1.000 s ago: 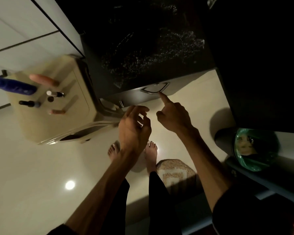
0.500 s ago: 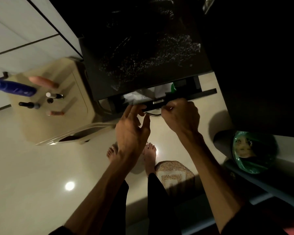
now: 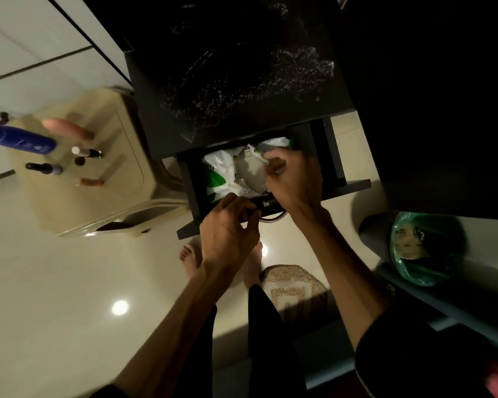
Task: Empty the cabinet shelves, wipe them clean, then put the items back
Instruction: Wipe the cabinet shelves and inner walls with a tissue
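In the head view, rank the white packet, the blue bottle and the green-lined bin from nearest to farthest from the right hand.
From the right hand:
1. White packet, in the open drawer, just left of the fingers.
2. Green-lined bin, on the floor, lower right.
3. Blue bottle, far left.

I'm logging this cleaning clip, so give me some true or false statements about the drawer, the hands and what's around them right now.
1. The dark pull-out drawer is closed. False: it is pulled open, with white and green plastic packets showing inside.
2. The right hand reaches into the drawer, its fingers on the packets. True.
3. The left hand hangs free beside the leg. False: its grip is on the drawer's front edge, by the metal handle.
4. A bin with a green liner sits to the person's right. True.
5. The beige stool top is bare. False: small bottles and tubes lie on it.
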